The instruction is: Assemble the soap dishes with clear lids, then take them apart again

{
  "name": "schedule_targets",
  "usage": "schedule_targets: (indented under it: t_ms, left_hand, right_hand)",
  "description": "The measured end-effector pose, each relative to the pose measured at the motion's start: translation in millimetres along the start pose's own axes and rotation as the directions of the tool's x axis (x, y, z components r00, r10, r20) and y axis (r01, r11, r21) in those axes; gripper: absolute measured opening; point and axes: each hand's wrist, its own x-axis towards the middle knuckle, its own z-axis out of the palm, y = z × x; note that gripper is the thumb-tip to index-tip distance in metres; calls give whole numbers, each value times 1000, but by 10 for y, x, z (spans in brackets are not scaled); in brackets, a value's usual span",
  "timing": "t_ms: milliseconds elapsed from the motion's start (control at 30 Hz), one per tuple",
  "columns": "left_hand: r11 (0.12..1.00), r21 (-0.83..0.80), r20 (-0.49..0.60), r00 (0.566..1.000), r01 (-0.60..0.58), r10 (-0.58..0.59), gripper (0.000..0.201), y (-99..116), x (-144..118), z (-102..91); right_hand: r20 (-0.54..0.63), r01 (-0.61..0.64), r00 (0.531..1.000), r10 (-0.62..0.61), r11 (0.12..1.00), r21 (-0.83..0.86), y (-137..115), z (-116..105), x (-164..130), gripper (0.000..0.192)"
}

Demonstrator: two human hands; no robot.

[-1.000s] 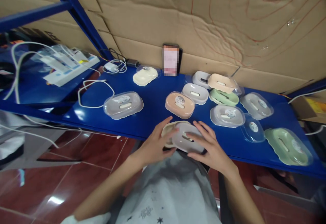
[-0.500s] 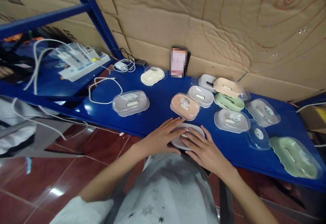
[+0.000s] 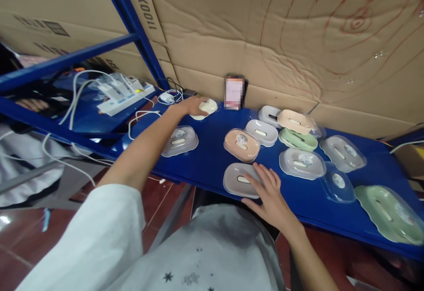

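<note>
— On the blue shelf (image 3: 205, 149), where is each hand?

— The right hand (image 3: 270, 194) lies flat near the front edge, fingers spread, its fingertips resting on the right end of a grey soap dish (image 3: 240, 179). It pinches nothing. The left hand (image 3: 192, 104) is stretched far out to the back of the shelf, palm down over the left end of a cream soap dish (image 3: 207, 106) that sits just before the cardboard wall (image 3: 265, 39). Its fingers curve over the dish; whether they grip it I cannot tell.

— And around them?

— A peach soap dish (image 3: 241, 144) under a clear lid stands just behind the grey one. Beneath the left forearm sits another grey lidded soap dish (image 3: 179, 140). To the right is a cluster: two white dishes, a peach one stacked on a green soap dish (image 3: 298, 138), two clear-lidded grey ones, a loose clear lid (image 3: 338, 181), and a large green soap dish (image 3: 389, 213) at the far right.

— Anything at the back?

— A phone (image 3: 234, 91) leans upright against the cardboard, just right of the cream dish. To the left, a white charger cable (image 3: 167, 97) lies coiled, and a power strip (image 3: 127, 96) sits on the neighbouring shelf.
</note>
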Motion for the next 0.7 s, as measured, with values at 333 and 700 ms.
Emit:
schedule_targets:
  t_ms: [333,700]
  left_hand:
    - [996,-45,-16,997,-73,72,63,-153,-181,153]
    - [992,-90,18,996,-87,89,64,32,-520,-199]
  right_hand:
    - [20,-38,999,37,998,46,-20,7,36,59]
    - [2,-82,997,82,995,65,-37,1,23,81]
